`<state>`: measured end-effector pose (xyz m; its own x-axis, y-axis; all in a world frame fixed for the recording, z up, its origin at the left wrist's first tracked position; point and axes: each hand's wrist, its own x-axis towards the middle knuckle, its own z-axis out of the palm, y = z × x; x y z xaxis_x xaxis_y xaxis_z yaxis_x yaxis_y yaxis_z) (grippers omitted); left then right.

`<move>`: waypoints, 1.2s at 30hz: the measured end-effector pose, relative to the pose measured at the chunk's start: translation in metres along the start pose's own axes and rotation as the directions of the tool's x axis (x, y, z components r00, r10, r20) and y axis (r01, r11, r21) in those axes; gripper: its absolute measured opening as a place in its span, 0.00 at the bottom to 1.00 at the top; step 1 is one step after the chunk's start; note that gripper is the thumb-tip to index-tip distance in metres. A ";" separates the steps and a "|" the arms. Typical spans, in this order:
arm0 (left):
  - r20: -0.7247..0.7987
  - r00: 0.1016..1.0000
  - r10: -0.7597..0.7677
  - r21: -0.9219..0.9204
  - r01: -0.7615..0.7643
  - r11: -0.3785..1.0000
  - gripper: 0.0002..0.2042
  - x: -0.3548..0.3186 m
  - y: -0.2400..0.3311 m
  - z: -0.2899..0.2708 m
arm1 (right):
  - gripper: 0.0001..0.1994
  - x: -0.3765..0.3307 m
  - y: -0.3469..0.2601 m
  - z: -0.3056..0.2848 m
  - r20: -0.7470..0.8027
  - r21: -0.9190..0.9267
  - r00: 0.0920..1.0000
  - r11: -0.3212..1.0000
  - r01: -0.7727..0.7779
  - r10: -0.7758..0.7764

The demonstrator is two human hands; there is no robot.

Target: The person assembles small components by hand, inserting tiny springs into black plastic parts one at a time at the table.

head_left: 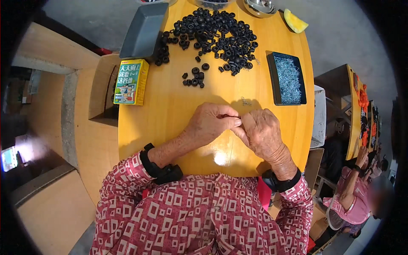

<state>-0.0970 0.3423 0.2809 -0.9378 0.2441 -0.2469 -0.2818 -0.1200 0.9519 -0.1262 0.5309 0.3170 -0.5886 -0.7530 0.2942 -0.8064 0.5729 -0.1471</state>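
Left hand (210, 123) and right hand (264, 131) meet at the fingertips, can't tell what's gripped. Black tray's (273, 80) loaded with shiny bits (289, 80).

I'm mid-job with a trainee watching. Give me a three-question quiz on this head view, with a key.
1. Are the left hand and right hand apart or together?
2. True or false: the yellow carton stands left of the black tray.
3. Which lies nearest the hands?
A) gray tray
B) yellow fruit wedge
C) loose shiny bits

Key:
1. Together, meeting at the fingertips.
2. True.
3. C.
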 end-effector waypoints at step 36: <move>-0.221 0.954 0.203 -0.218 -0.252 0.943 0.13 -0.011 0.001 0.024 | 0.14 0.001 -0.007 0.021 -0.196 0.283 0.979 0.959 0.012 0.046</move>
<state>-0.0822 0.3624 0.2885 -0.9966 -0.0044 -0.0819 -0.0740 -0.3846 0.9201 -0.1221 0.5193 0.2986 -0.6023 -0.6477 0.4666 -0.7965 0.4491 -0.4048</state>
